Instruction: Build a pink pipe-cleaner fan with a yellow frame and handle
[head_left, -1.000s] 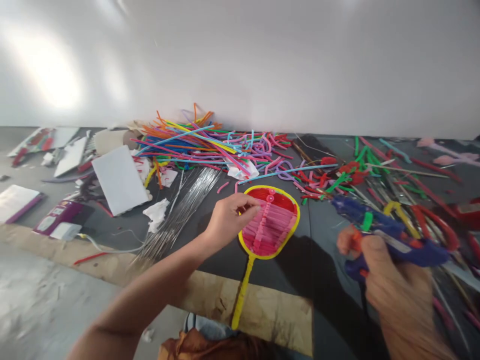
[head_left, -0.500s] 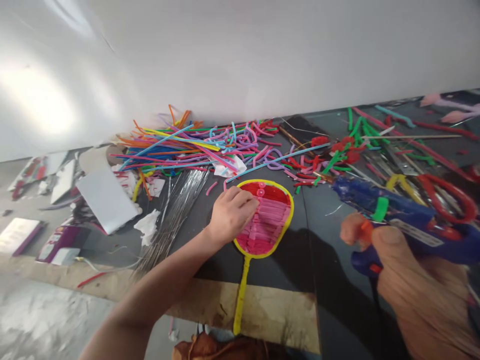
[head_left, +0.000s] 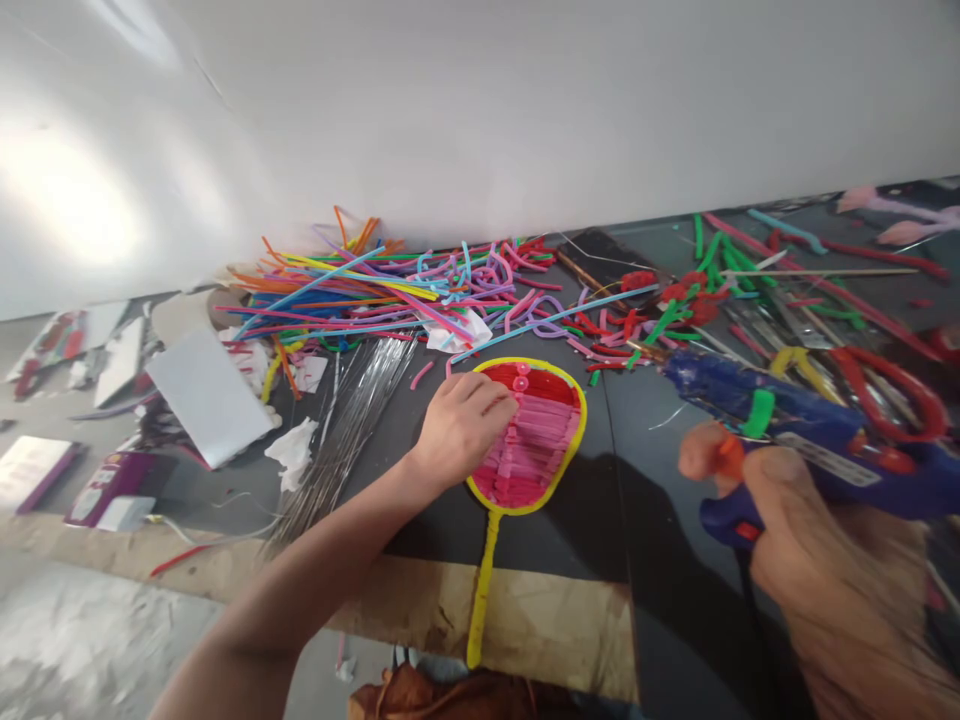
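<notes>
A fan-shaped piece of pipe cleaners (head_left: 544,430) lies flat, with red and pink rows inside a yellow rim and a yellow stem reaching over the table's front edge. Down its middle runs a line of small pink beads (head_left: 523,377). My left hand (head_left: 463,420) rests on the left part of the piece, fingers bent and closed over the bead line; what they pinch is hidden. To the right, my right hand (head_left: 810,540) is wrapped round a blue glue gun (head_left: 787,420) with an orange trigger. Its nozzle points left, held apart from the piece.
Colourful pipe cleaners (head_left: 352,290) are heaped at the back by the white wall. Thin wires (head_left: 352,430) and a white card (head_left: 214,395) lie at left. Red-handled scissors (head_left: 900,390) and green pieces (head_left: 709,260) are at right, near a dark phone-like slab (head_left: 600,260).
Both hands keep nearly the same places, the left still on the fan-shaped piece, the glue gun still held at right. The view has shifted very slightly.
</notes>
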